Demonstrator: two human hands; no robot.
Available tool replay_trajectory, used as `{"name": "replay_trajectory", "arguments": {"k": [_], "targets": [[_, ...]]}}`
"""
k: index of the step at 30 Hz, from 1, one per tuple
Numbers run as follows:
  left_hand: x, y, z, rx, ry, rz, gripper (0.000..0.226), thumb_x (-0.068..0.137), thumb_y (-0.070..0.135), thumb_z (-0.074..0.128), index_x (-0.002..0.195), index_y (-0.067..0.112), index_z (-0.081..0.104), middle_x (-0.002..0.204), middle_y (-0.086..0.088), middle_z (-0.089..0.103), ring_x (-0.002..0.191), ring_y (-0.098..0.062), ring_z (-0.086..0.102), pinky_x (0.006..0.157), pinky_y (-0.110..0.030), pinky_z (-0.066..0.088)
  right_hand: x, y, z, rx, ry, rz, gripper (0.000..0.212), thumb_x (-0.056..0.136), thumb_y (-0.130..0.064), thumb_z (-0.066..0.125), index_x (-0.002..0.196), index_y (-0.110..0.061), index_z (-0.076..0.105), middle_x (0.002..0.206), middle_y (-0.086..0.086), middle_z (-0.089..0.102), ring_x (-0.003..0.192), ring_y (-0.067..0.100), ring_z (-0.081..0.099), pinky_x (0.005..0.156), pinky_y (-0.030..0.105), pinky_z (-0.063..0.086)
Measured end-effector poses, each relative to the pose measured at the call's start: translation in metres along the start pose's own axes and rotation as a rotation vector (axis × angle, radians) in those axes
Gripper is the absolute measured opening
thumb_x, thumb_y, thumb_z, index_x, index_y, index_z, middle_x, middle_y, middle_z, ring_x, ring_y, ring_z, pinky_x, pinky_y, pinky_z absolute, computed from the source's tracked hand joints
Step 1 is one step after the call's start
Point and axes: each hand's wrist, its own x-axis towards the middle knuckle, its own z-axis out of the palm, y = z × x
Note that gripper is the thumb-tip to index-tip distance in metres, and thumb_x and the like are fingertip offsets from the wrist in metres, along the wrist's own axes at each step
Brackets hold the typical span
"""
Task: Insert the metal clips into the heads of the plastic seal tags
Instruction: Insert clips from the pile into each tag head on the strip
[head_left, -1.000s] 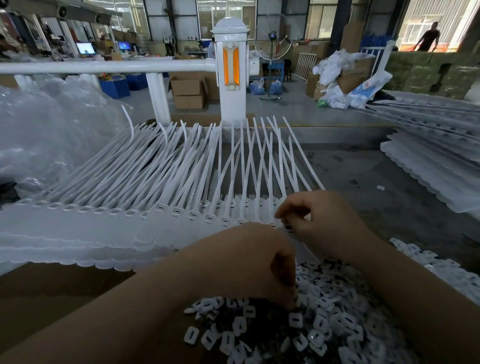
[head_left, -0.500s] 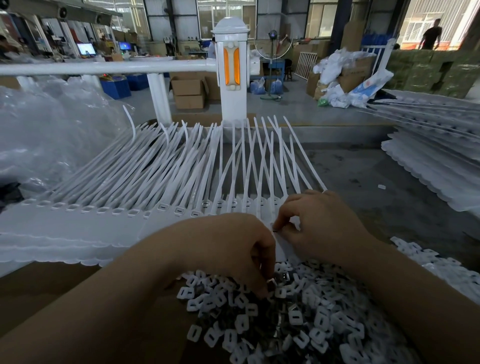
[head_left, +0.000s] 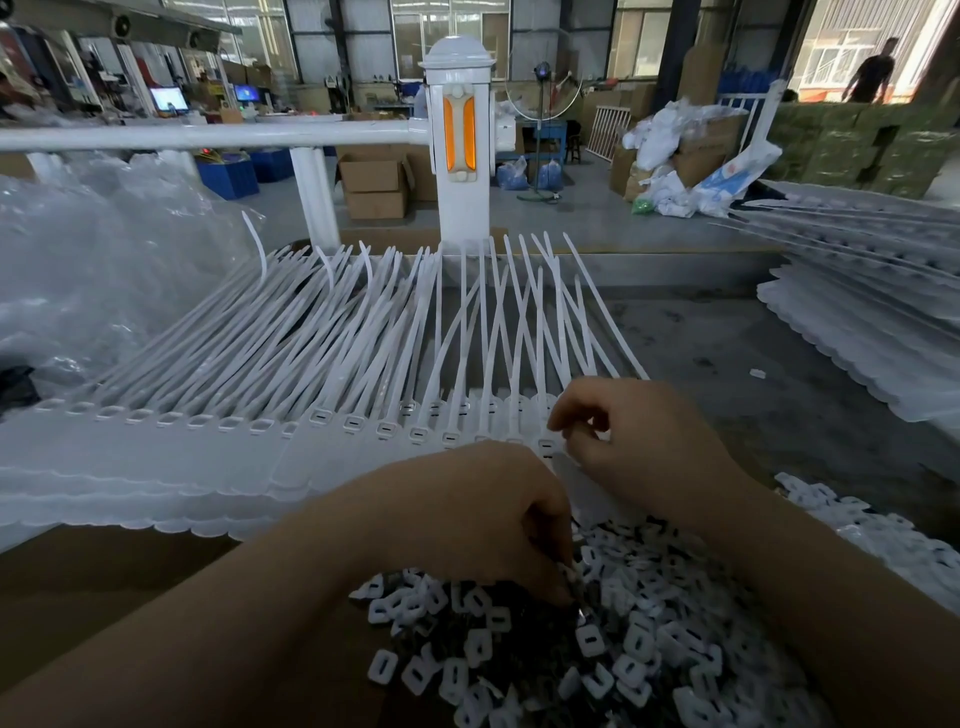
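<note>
Where the head view centres, the tags (head_left: 332, 374) lie fanned in a row across mid-frame, heads toward the viewer, tails toward a white post (head_left: 457, 145). Left hand (head_left: 483, 519), fingers curled, picks into the clips (head_left: 597, 649) heaped at lower centre. Right hand (head_left: 639, 447), fingers curled, pinches at the rightmost tag head (head_left: 546, 446); what it holds cannot be told. More tags (head_left: 872, 322) stacked at right.

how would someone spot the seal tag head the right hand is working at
Start at the white post with the orange reflector and follow the fanned white straps down to the row of tag heads. The one meant is the rightmost visible head, beside the right hand; the other heads lie further left.
</note>
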Motion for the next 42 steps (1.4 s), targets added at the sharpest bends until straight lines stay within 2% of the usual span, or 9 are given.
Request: {"name": "replay_trajectory", "arguments": {"k": [3,8,14,17,26,32,36,38,42], "targets": [[-0.005,-0.004,-0.004,-0.139,0.163,0.051,0.012,0.084,0.038,0.073,0.093,0.030,0.075,0.077,0.026,0.070,0.073,0.009,0.065,0.069,-0.007,0.049,0.002,0.005,-0.003,0.205,0.068,0.112,0.025,0.085,-0.014,0.055,0.082,-0.037,0.067,0.073,-0.014,0.068,0.059,0.007,0.063,0.057,0.034,0.057],[-0.005,-0.012,-0.008,-0.337,0.220,0.043,0.010,0.082,0.030,0.077,0.089,0.022,0.077,0.081,0.010,0.075,0.072,-0.002,0.069,0.072,-0.020,0.057,0.001,0.002,-0.010,0.448,0.077,0.143,0.029,0.087,-0.005,0.057,0.081,-0.030,0.070,0.073,-0.009,0.072,0.073,0.030,0.067,0.065,0.048,0.057],[0.001,-0.023,-0.008,-0.709,0.500,0.033,0.005,0.085,0.016,0.074,0.089,0.014,0.074,0.079,0.000,0.075,0.071,-0.009,0.071,0.065,-0.016,0.054,-0.001,-0.003,-0.014,0.628,-0.042,0.049,0.018,0.090,-0.010,0.062,0.085,-0.025,0.072,0.075,-0.007,0.073,0.070,0.002,0.067,0.057,0.009,0.045],[0.003,-0.026,-0.007,-0.789,0.598,0.073,0.006,0.084,0.011,0.074,0.090,0.012,0.074,0.080,-0.001,0.076,0.075,-0.012,0.073,0.067,-0.018,0.056,-0.001,-0.004,-0.013,0.677,-0.096,0.020,0.011,0.092,-0.016,0.063,0.086,-0.020,0.072,0.073,-0.003,0.072,0.068,0.002,0.066,0.060,0.010,0.046],[0.009,-0.030,-0.003,-0.645,0.788,0.188,0.011,0.080,0.007,0.077,0.085,0.017,0.079,0.077,0.001,0.075,0.069,-0.009,0.067,0.065,-0.017,0.051,-0.001,-0.002,-0.012,0.710,-0.158,0.040,0.012,0.088,-0.033,0.065,0.086,-0.027,0.075,0.079,-0.007,0.074,0.072,-0.001,0.066,0.059,0.005,0.042],[0.010,-0.031,-0.001,-0.660,0.848,0.246,0.013,0.078,0.003,0.077,0.085,0.014,0.079,0.078,0.004,0.076,0.070,-0.005,0.069,0.066,-0.014,0.051,0.000,-0.003,-0.011,0.760,-0.199,0.054,0.023,0.077,-0.044,0.069,0.091,-0.026,0.074,0.085,-0.007,0.075,0.083,0.004,0.069,0.074,0.018,0.046],[0.012,-0.030,0.001,-0.575,0.883,0.169,0.010,0.080,0.010,0.079,0.082,0.020,0.077,0.077,0.010,0.074,0.070,-0.001,0.067,0.066,-0.012,0.049,0.001,-0.003,-0.010,0.750,-0.139,0.091,0.023,0.075,-0.044,0.071,0.085,-0.025,0.074,0.081,-0.008,0.075,0.076,0.000,0.068,0.062,0.007,0.046],[0.011,-0.031,0.003,-0.443,0.864,0.098,0.011,0.080,0.015,0.079,0.082,0.025,0.076,0.077,0.014,0.071,0.072,0.003,0.065,0.066,-0.008,0.046,0.003,0.002,-0.008,0.653,-0.055,0.149,0.007,0.084,-0.032,0.070,0.084,-0.025,0.072,0.078,-0.010,0.074,0.073,-0.002,0.067,0.059,0.008,0.046],[0.010,-0.028,0.009,-0.079,0.639,0.104,0.019,0.087,0.026,0.072,0.103,0.035,0.075,0.099,0.014,0.064,0.087,0.002,0.061,0.079,-0.010,0.046,0.005,0.009,-0.007,0.333,-0.030,0.195,0.011,0.090,-0.027,0.066,0.079,-0.029,0.065,0.075,-0.007,0.068,0.067,0.005,0.063,0.061,0.019,0.046]]}}
